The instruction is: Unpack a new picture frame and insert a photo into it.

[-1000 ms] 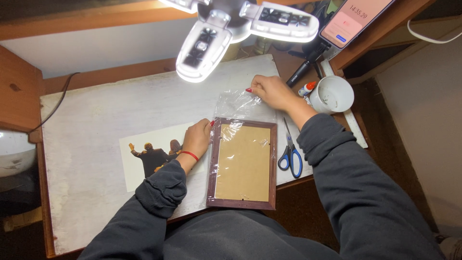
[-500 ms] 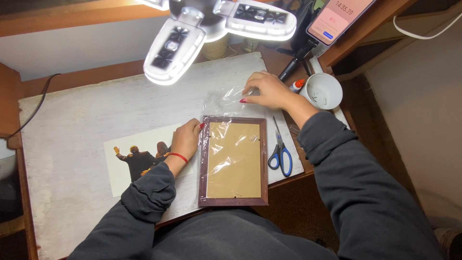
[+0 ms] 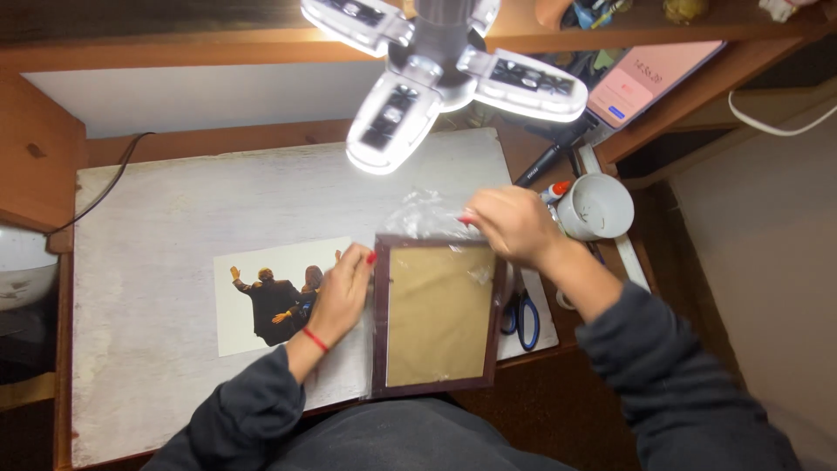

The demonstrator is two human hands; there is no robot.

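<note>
A dark brown picture frame point(image 3: 438, 318) with a tan cardboard middle lies on the white desk board point(image 3: 192, 209), still partly inside a clear plastic wrapper point(image 3: 420, 216). My left hand point(image 3: 340, 292) presses flat against the frame's left edge, fingers spread, a red band at the wrist. My right hand point(image 3: 513, 225) pinches the crumpled wrapper at the frame's top right corner. A printed photo point(image 3: 270, 295) of people with raised arms lies just left of the frame, partly under my left hand.
Blue-handled scissors point(image 3: 523, 316) lie right of the frame. A white mug point(image 3: 597, 206) and a red-capped marker point(image 3: 554, 190) stand beyond my right hand. A multi-panel lamp point(image 3: 436, 61) hangs overhead. A phone point(image 3: 649, 78) leans on the wooden shelf.
My right hand has drawn in from the far end of the wrapper to the frame's top right corner, bunching the plastic. My left hand stays on the frame's left edge.
</note>
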